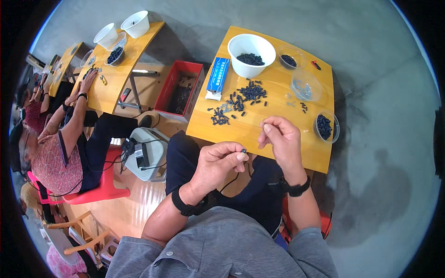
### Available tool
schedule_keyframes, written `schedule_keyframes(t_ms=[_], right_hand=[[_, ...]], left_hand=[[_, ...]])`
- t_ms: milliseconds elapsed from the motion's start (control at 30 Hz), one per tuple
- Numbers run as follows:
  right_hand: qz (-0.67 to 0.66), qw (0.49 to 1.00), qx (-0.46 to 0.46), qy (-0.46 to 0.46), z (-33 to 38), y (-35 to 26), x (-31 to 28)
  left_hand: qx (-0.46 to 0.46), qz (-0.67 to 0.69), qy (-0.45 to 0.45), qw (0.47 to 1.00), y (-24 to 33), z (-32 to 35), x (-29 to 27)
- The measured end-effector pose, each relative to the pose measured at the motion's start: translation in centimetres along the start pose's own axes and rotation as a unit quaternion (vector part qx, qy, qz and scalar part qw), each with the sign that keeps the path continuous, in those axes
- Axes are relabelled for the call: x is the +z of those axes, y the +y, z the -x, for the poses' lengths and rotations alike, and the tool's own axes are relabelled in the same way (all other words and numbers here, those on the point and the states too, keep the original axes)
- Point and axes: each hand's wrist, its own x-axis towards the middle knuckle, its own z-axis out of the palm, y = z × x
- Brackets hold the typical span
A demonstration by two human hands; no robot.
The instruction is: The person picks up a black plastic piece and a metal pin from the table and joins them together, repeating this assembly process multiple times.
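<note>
A grey backdrop [371, 69] surrounds a yellow wooden table [220, 134]. The left hand [218, 162] pinches a small black piece [244, 151] between thumb and forefinger, just off the table's near edge; it looks light, stiff and perhaps slick, best held by its sides. The right hand [282, 138] has its fingertips drawn close above that edge; whether they grip anything, I cannot tell. Beyond, loose black pieces [252, 91] lie toward the left edge, a blue box [218, 76] along it, a white tub [245, 70] near the far edge.
</note>
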Motion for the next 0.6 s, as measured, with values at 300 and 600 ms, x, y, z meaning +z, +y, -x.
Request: schedule_keyframes(t_ms=[300, 600], right_hand=[[0.004, 0.996, -0.078, -0.047, 5.7, -2.6, 2.7], [0.049, 0.987, -0.142, -0.061, 6.5, -2.8, 3.1]], left_hand=[[0.011, -0.007, -0.014, 1.000, 0.7, 1.3, 1.0], [0.011, -0.001, -0.021, 1.000, 0.9, 1.9, 1.0]])
